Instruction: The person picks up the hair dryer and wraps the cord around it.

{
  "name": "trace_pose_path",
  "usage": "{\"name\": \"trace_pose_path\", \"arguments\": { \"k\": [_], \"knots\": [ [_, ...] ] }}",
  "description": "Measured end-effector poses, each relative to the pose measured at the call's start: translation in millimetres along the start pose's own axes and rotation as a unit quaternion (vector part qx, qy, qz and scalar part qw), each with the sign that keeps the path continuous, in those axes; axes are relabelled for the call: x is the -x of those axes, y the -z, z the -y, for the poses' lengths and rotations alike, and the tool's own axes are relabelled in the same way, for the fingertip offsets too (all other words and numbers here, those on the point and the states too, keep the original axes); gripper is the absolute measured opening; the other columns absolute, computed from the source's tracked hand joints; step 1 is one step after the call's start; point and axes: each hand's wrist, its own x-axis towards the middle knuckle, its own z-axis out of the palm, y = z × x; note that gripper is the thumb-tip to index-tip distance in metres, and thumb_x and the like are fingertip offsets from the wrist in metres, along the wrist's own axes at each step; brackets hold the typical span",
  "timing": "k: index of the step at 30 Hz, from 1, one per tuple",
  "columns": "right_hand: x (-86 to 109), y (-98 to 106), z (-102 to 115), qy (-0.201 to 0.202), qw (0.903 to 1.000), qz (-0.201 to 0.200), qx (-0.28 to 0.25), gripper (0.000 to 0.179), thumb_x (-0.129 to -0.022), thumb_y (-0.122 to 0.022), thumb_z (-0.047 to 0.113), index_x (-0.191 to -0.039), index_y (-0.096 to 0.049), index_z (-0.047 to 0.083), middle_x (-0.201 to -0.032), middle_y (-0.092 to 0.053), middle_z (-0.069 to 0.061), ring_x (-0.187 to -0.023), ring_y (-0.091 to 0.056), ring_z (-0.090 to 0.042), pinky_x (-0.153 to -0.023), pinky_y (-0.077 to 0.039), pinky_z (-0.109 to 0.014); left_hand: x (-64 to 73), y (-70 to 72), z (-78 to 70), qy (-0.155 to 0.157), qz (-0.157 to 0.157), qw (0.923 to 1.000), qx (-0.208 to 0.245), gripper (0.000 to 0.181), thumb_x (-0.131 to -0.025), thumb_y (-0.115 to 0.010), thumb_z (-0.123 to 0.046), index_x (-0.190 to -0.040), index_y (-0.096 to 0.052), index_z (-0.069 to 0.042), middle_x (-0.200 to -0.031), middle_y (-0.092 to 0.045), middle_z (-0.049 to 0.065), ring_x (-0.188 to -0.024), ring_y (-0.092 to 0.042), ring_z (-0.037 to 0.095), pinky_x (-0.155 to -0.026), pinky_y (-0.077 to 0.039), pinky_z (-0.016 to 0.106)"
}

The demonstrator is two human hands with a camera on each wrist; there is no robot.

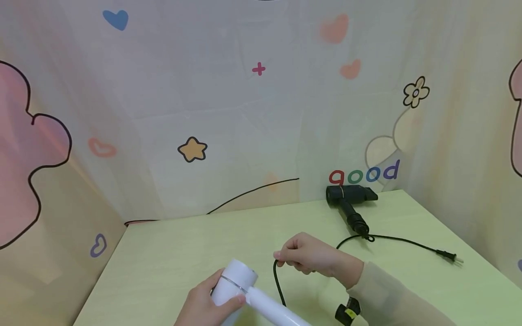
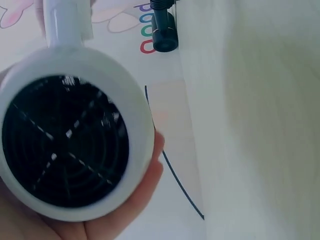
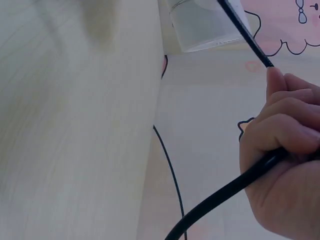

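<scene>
A white hair dryer (image 1: 235,280) is gripped round its barrel by my left hand (image 1: 208,299), thumb in front. Its white handle (image 1: 277,308) slants toward the bottom right. The left wrist view shows the round dark grille (image 2: 65,142) at one end of the barrel, with fingers (image 2: 142,195) wrapped behind it. To the right, my right hand (image 1: 310,256) pinches a black power cord (image 1: 278,283) between thumb and fingertips, above the table. In the right wrist view the cord (image 3: 225,195) also runs through the curled fingers.
A black hair dryer (image 1: 352,194) lies at the back right of the pale green table (image 1: 171,244). A cord passes by its handle and ends in a two-prong plug (image 1: 446,256) near the right edge. A printed curtain (image 1: 228,99) hangs behind the table.
</scene>
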Motion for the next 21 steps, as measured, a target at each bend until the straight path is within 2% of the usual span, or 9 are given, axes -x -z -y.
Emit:
{"name": "trace_pose_path", "arguments": {
  "k": [5,9,11,15,18,21],
  "knots": [
    [5.4,-3,11,0.011,0.9997,0.013,-0.016,0.032,-0.095,-0.057,0.022,-0.067,-0.056,0.005,-0.07,-0.056,0.001,-0.042,-0.026,-0.007,-0.042,-0.024,-0.02,-1.2,-0.1,-0.4,0.011,-0.048,0.9978,-0.044,0.073,-0.075,-0.076,-0.041,-0.135,-0.05,-0.009,-0.09,-0.066,0.004,-0.065,-0.055,0.011,-0.055,-0.045,0.026],
    [11.7,-5,17,0.011,0.9987,0.041,-0.028,0.029,-0.097,-0.053,0.02,-0.072,-0.055,0.005,-0.069,-0.054,0.001,-0.041,-0.029,-0.007,-0.041,-0.026,-0.019,-2.0,1.1,-2.7,0.025,-0.083,0.9936,-0.072,0.076,-0.073,-0.076,-0.045,-0.135,-0.05,-0.01,-0.088,-0.066,0.004,-0.064,-0.054,0.011,-0.055,-0.044,0.027],
    [15.3,-6,18,0.01,0.9975,0.059,-0.039,0.026,-0.097,-0.052,0.019,-0.079,-0.059,0.002,-0.064,-0.049,0.002,-0.041,-0.03,-0.006,-0.04,-0.026,-0.019,-2.4,1.9,-3.5,0.02,-0.097,0.9912,-0.087,0.076,-0.073,-0.076,-0.045,-0.135,-0.05,-0.009,-0.087,-0.066,0.004,-0.064,-0.054,0.01,-0.055,-0.044,0.027],
    [22.5,-8,20,0.021,0.993,0.093,-0.07,0.027,-0.099,-0.049,0.018,-0.102,-0.062,-0.006,-0.07,-0.049,0.002,-0.04,-0.029,-0.005,-0.04,-0.026,-0.018,-3.6,2.9,-4.6,0.018,-0.123,0.9859,-0.112,0.079,-0.074,-0.075,-0.047,-0.135,-0.049,-0.005,-0.09,-0.067,0.005,-0.067,-0.055,0.012,-0.057,-0.044,0.029],
    [27.2,-10,21,0.029,0.988,0.116,-0.097,0.034,-0.099,-0.047,0.017,-0.119,-0.057,-0.009,-0.073,-0.049,0.002,-0.04,-0.03,-0.004,-0.04,-0.027,-0.017,-4.8,2.9,-4.5,0.029,-0.144,0.9808,-0.129,0.083,-0.074,-0.074,-0.05,-0.137,-0.047,-0.003,-0.093,-0.066,0.007,-0.071,-0.055,0.013,-0.06,-0.044,0.029],
    [31.2,-14,20,0.037,0.9815,0.142,-0.123,0.038,-0.1,-0.046,0.016,-0.126,-0.051,-0.011,-0.072,-0.05,0.003,-0.039,-0.03,-0.003,-0.04,-0.027,-0.016,-5.9,2.7,-3.4,0.037,-0.164,0.9757,-0.141,0.084,-0.074,-0.073,-0.051,-0.137,-0.046,-0.002,-0.094,-0.066,0.008,-0.072,-0.056,0.015,-0.06,-0.043,0.031]
  ]
}}
